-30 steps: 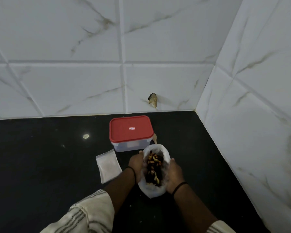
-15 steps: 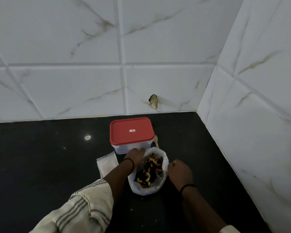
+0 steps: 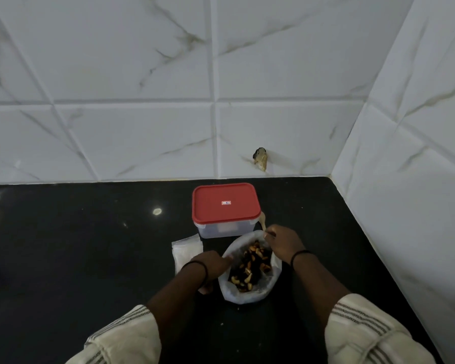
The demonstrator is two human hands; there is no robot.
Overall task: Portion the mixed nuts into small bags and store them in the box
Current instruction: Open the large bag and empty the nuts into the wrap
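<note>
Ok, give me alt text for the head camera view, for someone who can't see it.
Two hands hold open a white plastic bag of mixed nuts on a black countertop: the left hand at its left rim, the right hand at its far rim. Behind stands a clear box with its red lid on; small empty bags lie to the left.

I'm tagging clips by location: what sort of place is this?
Most likely a home kitchen corner: a polished black countertop meets white marble-look wall tiles, with a red-lidded storage box and an open bag of mixed nuts on it.
</note>
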